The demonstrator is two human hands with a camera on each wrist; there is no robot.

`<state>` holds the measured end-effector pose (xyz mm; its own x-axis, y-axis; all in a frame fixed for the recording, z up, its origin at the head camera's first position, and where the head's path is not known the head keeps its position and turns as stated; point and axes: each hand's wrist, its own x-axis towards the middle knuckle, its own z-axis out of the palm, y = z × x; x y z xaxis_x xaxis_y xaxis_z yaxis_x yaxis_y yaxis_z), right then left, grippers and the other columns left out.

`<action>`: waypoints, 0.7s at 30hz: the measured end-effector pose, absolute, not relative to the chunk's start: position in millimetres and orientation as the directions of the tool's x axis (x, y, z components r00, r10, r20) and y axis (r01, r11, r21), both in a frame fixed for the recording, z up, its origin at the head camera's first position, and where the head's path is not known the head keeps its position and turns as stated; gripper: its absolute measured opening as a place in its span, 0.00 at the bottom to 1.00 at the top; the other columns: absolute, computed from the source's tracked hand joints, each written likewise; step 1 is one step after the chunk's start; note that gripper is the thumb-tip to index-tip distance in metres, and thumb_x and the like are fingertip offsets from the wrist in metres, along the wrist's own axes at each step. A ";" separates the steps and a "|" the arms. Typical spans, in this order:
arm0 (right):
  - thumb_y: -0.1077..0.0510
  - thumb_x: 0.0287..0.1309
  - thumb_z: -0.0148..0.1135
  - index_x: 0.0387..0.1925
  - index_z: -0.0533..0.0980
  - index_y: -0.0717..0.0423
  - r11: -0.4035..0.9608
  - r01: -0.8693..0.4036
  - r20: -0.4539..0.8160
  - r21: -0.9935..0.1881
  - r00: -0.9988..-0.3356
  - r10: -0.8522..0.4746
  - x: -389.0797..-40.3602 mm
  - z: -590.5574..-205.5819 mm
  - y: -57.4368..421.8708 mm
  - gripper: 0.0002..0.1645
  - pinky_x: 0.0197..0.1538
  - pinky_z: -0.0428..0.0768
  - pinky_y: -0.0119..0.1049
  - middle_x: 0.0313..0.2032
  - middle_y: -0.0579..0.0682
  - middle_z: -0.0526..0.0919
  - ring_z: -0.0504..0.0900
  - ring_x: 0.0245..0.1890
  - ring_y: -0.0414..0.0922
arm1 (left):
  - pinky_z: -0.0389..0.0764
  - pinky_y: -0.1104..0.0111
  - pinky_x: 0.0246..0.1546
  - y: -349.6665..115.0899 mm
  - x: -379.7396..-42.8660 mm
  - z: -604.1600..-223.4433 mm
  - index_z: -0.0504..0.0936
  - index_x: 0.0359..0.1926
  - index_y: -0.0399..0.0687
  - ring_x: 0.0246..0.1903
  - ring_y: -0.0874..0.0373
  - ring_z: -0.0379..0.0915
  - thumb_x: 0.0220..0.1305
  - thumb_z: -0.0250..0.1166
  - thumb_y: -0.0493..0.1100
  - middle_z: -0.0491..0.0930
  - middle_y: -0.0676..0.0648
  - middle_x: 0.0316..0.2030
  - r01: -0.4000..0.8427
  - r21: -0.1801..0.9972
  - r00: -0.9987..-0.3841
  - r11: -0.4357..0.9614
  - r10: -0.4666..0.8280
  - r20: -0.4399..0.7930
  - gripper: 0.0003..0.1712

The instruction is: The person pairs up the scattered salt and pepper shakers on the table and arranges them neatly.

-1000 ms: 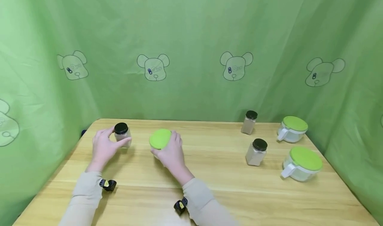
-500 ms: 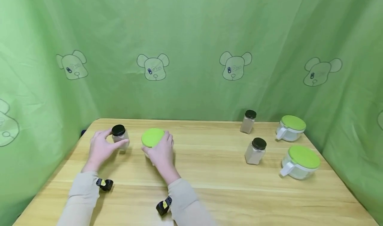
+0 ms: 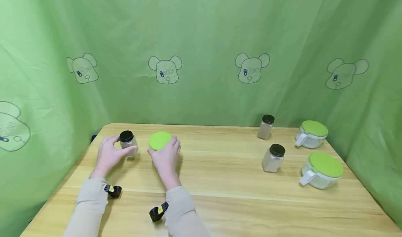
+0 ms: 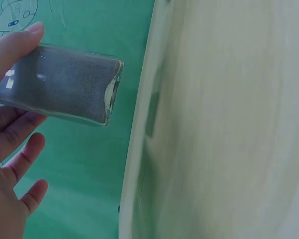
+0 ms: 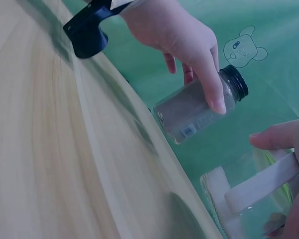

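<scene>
My left hand (image 3: pixel 108 155) grips a square clear jar (image 3: pixel 127 143) with a black screw lid, thumb on one side and fingers on the other. Brownish-grey powder fills the jar, whose base shows apart from the tabletop in the left wrist view. To its right, my right hand (image 3: pixel 164 159) holds a clear seasoning pot (image 5: pixel 249 199) by its sides, fingers curved round below the green lid (image 3: pixel 159 140). The pot's white handle (image 5: pixel 261 184) shows in the right wrist view. In the head view my right hand covers most of the pot's body. A small gap separates jar and pot.
Two more black-lidded jars, one farther back (image 3: pixel 265 127) and one nearer (image 3: pixel 272 158), stand on the right of the wooden table (image 3: pixel 235 209). Beside them are two green-lidded pots, a back one (image 3: pixel 311 134) and a front one (image 3: pixel 321 170). A green curtain (image 3: pixel 207 97) encloses the table.
My right hand has carried the pot leftward, closer to the jar. My left hand and its jar have stayed almost in place. The head view has shifted slightly.
</scene>
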<state>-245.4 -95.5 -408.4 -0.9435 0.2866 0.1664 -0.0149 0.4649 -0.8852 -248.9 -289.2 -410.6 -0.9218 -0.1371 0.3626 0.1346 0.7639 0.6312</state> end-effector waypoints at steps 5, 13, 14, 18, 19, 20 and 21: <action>0.47 0.31 0.83 0.70 0.55 0.63 0.467 -0.027 0.177 -0.884 -0.944 0.279 -244.3 -410.0 -107.2 0.67 0.67 0.70 0.53 0.63 0.61 0.67 0.68 0.64 0.58 | 0.59 0.39 0.62 -294.4 -248.9 -409.6 0.74 0.61 0.36 0.60 0.37 0.63 0.48 0.75 0.60 0.74 0.30 0.59 0.112 0.648 -0.933 0.753 -0.144 0.329 0.46; 0.50 0.32 0.83 0.71 0.54 0.63 0.445 -0.019 0.145 -0.895 -0.957 0.250 -238.5 -410.7 -116.8 0.67 0.66 0.70 0.55 0.65 0.62 0.65 0.68 0.65 0.58 | 0.59 0.39 0.62 -299.8 -248.9 -411.0 0.72 0.63 0.34 0.60 0.36 0.63 0.48 0.75 0.61 0.73 0.29 0.59 0.093 0.674 -0.946 0.733 -0.146 0.289 0.48; 0.50 0.32 0.83 0.71 0.54 0.63 0.444 -0.017 0.142 -0.896 -0.958 0.249 -238.1 -411.1 -117.6 0.67 0.66 0.70 0.55 0.65 0.62 0.65 0.68 0.65 0.58 | 0.59 0.39 0.63 -300.6 -248.9 -410.9 0.72 0.62 0.34 0.60 0.36 0.63 0.48 0.75 0.61 0.73 0.29 0.59 0.095 0.673 -0.947 0.734 -0.142 0.289 0.48; 0.50 0.32 0.83 0.71 0.55 0.62 0.459 -0.012 0.141 -0.888 -0.959 0.248 -237.5 -414.0 -119.3 0.67 0.66 0.70 0.54 0.64 0.61 0.66 0.69 0.64 0.57 | 0.60 0.39 0.62 -302.5 -249.4 -410.8 0.73 0.61 0.34 0.59 0.36 0.64 0.48 0.75 0.60 0.75 0.29 0.57 0.099 0.664 -0.949 0.741 -0.130 0.286 0.47; 0.49 0.32 0.83 0.71 0.55 0.62 0.468 -0.013 0.144 -0.883 -0.959 0.244 -237.0 -414.9 -119.7 0.67 0.66 0.70 0.55 0.64 0.61 0.67 0.69 0.64 0.57 | 0.60 0.39 0.62 -303.0 -249.3 -410.8 0.74 0.60 0.34 0.59 0.36 0.64 0.48 0.75 0.60 0.75 0.29 0.57 0.101 0.663 -0.950 0.742 -0.126 0.286 0.46; 0.49 0.32 0.83 0.71 0.55 0.62 0.474 -0.014 0.144 -0.880 -0.960 0.239 -236.7 -415.9 -120.1 0.66 0.66 0.70 0.54 0.64 0.61 0.67 0.69 0.63 0.57 | 0.61 0.39 0.62 -303.3 -249.1 -410.9 0.74 0.60 0.33 0.58 0.36 0.65 0.48 0.75 0.60 0.75 0.29 0.57 0.101 0.660 -0.951 0.744 -0.123 0.285 0.46; 0.49 0.32 0.83 0.71 0.55 0.62 0.483 -0.015 0.145 -0.876 -0.961 0.234 -236.2 -416.8 -120.6 0.66 0.66 0.71 0.54 0.63 0.61 0.67 0.70 0.63 0.57 | 0.61 0.39 0.62 -303.8 -248.9 -411.1 0.75 0.59 0.33 0.58 0.36 0.65 0.48 0.76 0.60 0.75 0.29 0.56 0.103 0.656 -0.951 0.748 -0.120 0.286 0.46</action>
